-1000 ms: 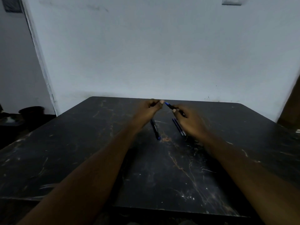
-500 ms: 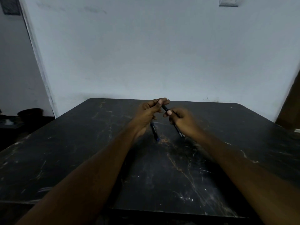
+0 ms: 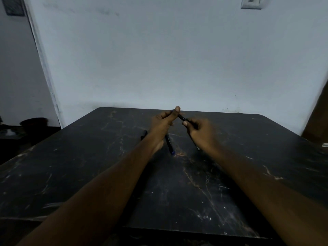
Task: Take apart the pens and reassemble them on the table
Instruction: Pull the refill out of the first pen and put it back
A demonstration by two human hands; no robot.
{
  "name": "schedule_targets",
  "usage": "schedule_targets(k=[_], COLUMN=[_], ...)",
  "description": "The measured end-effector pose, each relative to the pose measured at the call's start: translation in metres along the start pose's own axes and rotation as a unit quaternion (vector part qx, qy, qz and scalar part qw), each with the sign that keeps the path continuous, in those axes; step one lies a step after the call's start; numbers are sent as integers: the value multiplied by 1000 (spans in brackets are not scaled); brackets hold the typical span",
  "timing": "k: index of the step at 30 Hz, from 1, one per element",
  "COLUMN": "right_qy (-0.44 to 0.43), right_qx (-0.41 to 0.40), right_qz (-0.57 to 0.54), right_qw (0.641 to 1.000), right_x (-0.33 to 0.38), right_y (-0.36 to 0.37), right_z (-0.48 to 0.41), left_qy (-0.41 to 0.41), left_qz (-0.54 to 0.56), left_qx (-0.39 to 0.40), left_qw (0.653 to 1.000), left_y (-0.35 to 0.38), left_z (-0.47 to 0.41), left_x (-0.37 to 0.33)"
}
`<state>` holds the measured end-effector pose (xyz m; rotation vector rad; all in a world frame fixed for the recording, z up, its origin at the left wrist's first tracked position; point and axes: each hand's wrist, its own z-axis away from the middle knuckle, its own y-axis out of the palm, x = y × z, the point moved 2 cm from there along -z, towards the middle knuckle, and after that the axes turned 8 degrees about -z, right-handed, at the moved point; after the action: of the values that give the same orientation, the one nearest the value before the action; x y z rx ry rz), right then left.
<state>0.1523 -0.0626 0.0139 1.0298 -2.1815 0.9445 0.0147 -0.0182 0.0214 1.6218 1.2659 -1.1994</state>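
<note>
Both hands hold one dark pen (image 3: 182, 118) above the far middle of the black table (image 3: 88, 166). My left hand (image 3: 164, 124) pinches its far end between thumb and fingers, and my right hand (image 3: 199, 130) grips the near part. A second dark pen (image 3: 169, 144) with a blue tip lies on the table below my left hand. Another dark pen (image 3: 144, 134) pokes out left of my left wrist. A further pen piece (image 3: 196, 145) shows under my right hand, mostly hidden.
The scratched table reaches a pale wall (image 3: 168, 59) at the back. A dark round pot (image 3: 33, 122) stands on the floor at the far left. A brown edge (image 3: 317, 121) rises at the right.
The two hands came together: the pen's blue tip, bare a second ago, is now covered where my left hand meets the pen. The view shifted slightly.
</note>
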Motion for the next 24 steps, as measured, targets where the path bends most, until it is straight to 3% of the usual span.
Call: schedule_targets(k=[5,12,19,24], right_qy=[3,-9,-4,-5], right_qx=[-1,26,31,25], right_qz=[-5,23,17,12], right_qw=[1000,999,999,1000], right_x=[-2,1,0,-4], right_y=[-1,5,1,1], right_z=[1,2,2,0], left_qy=[4,1,-5,2], left_qz=[40,13,50,29], left_qx=[76,-10,101,47], left_qw=[996,1000,994,998], left_y=[1,-6,4,0], left_z=[3,-2,0,-1], left_x=[-4,2,-5,0])
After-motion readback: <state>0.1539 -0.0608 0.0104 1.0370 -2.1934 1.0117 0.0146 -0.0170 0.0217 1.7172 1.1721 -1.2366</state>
